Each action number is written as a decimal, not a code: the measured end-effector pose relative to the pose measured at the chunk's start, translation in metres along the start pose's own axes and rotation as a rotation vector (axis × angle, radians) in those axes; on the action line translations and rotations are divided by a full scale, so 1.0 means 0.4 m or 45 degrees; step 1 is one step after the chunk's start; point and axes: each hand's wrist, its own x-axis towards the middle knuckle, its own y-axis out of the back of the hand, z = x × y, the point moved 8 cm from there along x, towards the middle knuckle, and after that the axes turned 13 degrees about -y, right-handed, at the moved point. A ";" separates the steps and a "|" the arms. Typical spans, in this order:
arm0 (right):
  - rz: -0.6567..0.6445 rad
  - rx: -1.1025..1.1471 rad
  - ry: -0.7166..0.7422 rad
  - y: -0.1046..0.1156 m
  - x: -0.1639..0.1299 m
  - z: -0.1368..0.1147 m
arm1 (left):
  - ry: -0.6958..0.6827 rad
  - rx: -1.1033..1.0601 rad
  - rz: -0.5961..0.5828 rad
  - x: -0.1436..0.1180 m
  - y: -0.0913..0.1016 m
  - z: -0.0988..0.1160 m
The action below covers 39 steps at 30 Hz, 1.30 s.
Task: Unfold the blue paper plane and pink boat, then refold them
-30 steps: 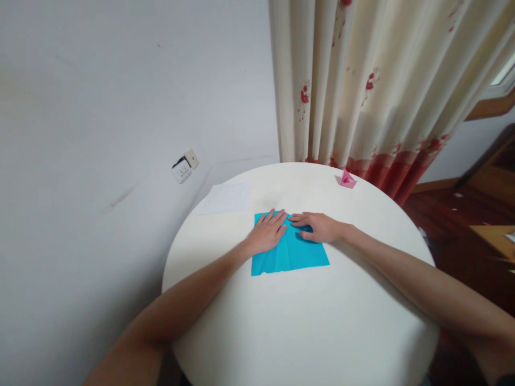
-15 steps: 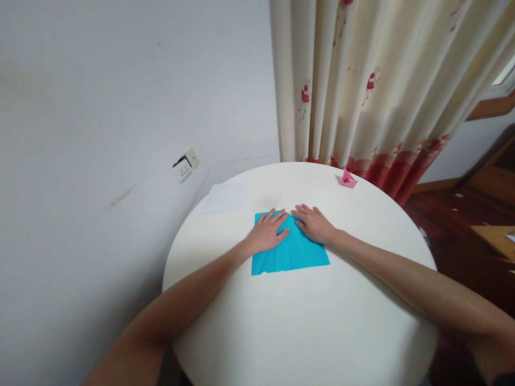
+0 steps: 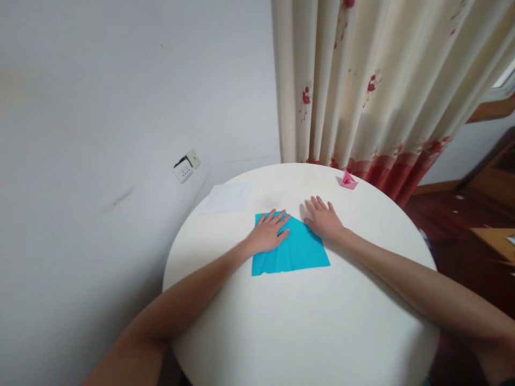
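A sheet of blue paper lies on the round white table, with crease lines on its near left part and a slanted edge at its far right. Flat on the paper's far left part rests my left hand, fingers spread. My right hand is open at the paper's slanted far right edge, its fingers stretched beyond that edge over the table. Whether the right palm touches the paper I cannot tell. Parts of the sheet are hidden beneath both hands.
White paper lies at the table's far left. A small folded pink paper piece stands near the far right rim. Behind are a wall with a socket and a flowered curtain. Brown furniture is at the right.
My right hand has slid to the right and slightly away, uncovering the paper's slanted edge. My left hand stays in place on the paper.
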 end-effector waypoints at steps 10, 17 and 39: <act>-0.113 0.093 0.369 -0.058 -0.070 -0.141 | 0.011 0.024 -0.003 0.001 -0.004 -0.003; -0.177 0.040 0.337 -0.068 -0.061 -0.121 | 0.117 0.064 0.038 0.010 0.000 -0.047; -0.264 0.003 0.245 -0.076 -0.053 -0.102 | -0.138 0.000 0.046 0.020 -0.003 -0.008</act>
